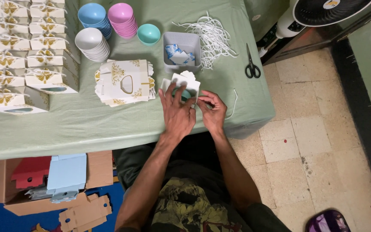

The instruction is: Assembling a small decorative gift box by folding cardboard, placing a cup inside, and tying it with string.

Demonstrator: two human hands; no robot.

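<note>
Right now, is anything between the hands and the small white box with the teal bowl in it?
Nothing visible. The left hand and right hand both already touch the white box; the teal bowl shows between the fingers.

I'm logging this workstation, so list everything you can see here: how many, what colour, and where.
Folded white gift boxes with gold bows: about a dozen, stacked at table's far left.
Flat white-and-gold box blanks: one pile, table centre.
Plastic bowls: blue stack, pink stack, white stack, one teal bowl, far side.
Grey plastic bin: one, holding small blue-white packets.
White cord pieces: one heap, right of the bin.
Black scissors: one, right edge.
Green tablecloth: one, covering the table.
Cardboard box with red and light-blue blanks: one, on the floor, left.
White fan: one, top right.
Left hand, right hand: both on a white box with a teal bowl inside.
</note>
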